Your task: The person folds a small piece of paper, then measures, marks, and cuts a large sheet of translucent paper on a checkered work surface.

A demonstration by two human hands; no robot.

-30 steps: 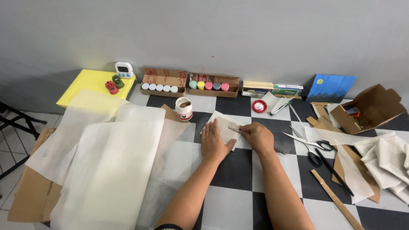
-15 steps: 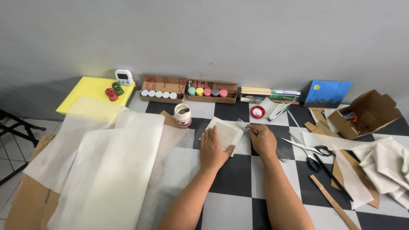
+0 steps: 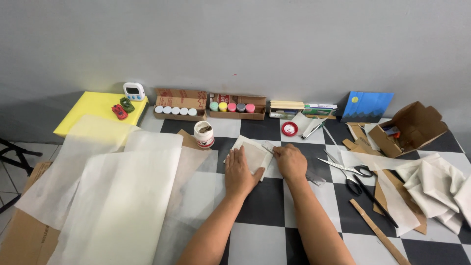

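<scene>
Counting here: five white-capped jars [image 3: 175,111], five coloured paint pots [image 3: 231,107], two toy cars [image 3: 122,108], two scissors [image 3: 349,172], one timer [image 3: 133,91].

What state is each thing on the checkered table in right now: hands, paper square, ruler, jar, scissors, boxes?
Left hand: flat, pressing the paper square.
Right hand: on the clear ruler.
Small white paper square: lying flat, held down.
Clear plastic ruler: flat along the square's right edge.
White glue jar: upright, lid off.
Black-handled scissors: lying on the table, blades slightly apart.
Brown cardboard box: flaps open.
</scene>
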